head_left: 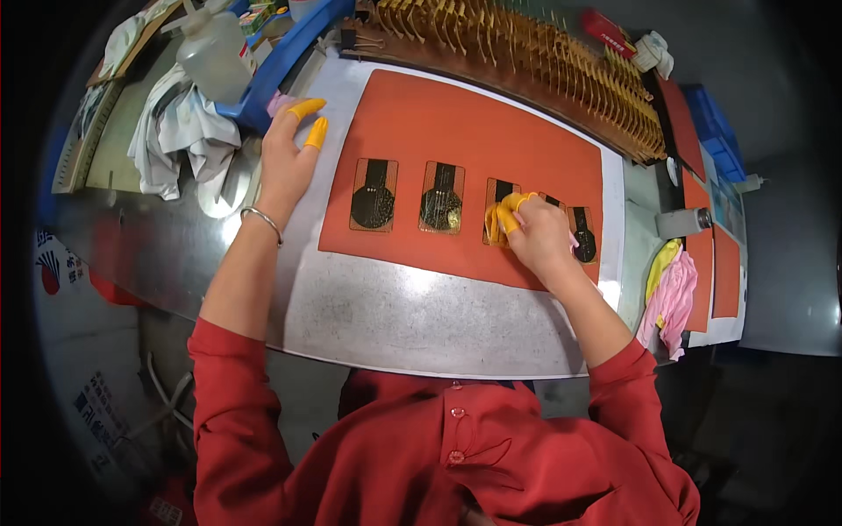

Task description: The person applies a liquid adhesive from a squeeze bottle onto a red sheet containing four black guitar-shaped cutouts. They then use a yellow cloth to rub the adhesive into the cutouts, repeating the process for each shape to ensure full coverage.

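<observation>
Here, at the far left of the bench, a crumpled white cloth (pixel 180 131) lies beside a clear plastic bottle (pixel 213 54) and a blue tray (pixel 276 66). The left hand (pixel 285 162) rests flat just right of them, at the left edge of the orange mat (pixel 456 123), its fingers spread and holding nothing; two fingertips wear yellow rubber caps and a thin metal bracelet (pixel 261 219) circles the wrist. On the mat, a row of small copper-coloured cards with black round patterns runs left to right: the first card (pixel 374 195), the second card (pixel 442 197), then the third card (pixel 496 210), each with its long axis pointing away from the person. The right hand (pixel 539 235) lies over the third card, its yellow-capped fingertips (pixel 509 215) bunched together and pressing on that card's right part; whether they pinch it I cannot tell. A fourth card (pixel 584 235) peeks out just right of the hand. The right hand is much the nearer. Farther right lie pink and yellow cloths (pixel 671 294).
</observation>
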`<move>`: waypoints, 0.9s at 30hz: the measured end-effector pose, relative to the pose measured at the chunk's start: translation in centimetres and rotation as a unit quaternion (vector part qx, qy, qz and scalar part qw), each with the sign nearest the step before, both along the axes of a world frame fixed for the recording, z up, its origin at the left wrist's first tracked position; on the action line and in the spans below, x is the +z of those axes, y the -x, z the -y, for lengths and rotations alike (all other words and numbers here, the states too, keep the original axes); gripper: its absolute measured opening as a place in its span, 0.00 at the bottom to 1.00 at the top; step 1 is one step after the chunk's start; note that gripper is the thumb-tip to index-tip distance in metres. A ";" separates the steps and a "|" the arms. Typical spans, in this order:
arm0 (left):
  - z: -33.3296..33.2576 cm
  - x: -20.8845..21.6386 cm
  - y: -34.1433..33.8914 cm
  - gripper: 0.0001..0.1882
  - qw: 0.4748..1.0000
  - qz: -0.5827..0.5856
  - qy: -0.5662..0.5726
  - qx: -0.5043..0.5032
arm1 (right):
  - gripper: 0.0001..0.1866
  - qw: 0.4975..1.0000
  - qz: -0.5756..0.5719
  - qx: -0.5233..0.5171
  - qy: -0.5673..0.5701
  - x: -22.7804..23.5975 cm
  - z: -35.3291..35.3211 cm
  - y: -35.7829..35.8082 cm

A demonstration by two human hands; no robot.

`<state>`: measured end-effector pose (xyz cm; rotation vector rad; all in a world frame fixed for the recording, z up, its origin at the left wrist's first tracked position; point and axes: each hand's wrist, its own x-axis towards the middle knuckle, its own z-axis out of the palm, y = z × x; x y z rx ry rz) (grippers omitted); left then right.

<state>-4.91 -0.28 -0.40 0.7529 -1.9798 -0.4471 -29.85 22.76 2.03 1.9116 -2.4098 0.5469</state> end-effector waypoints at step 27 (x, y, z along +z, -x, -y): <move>-0.4 0.2 0.1 0.12 1.000 0.001 -0.023 -0.014 | 0.06 1.000 -0.002 -0.001 -0.005 0.6 0.9 0.2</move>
